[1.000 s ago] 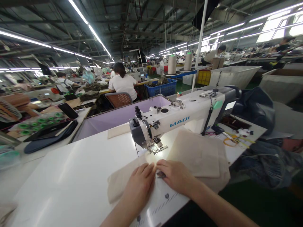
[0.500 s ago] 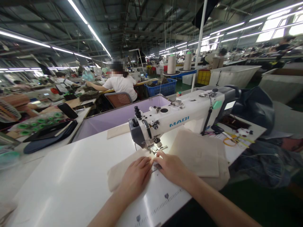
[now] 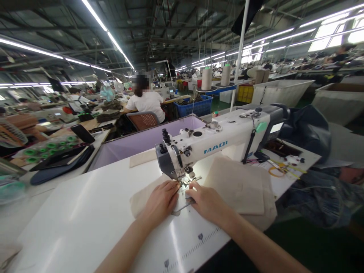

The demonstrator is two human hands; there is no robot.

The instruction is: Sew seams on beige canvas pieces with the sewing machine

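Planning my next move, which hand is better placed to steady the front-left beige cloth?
Likely the left hand: it rests on the front-left cloth; the right hand is nearer the larger cloth.

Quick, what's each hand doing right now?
Left hand: open, flat on beige cloth.
Right hand: fingers curled near the sewing machine; cannot tell whether it holds anything.

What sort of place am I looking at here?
Most likely a sewing factory floor: there's an industrial-looking sewing machine right in front, large thread cones behind it, and a person in a white top at another workstation farther back.
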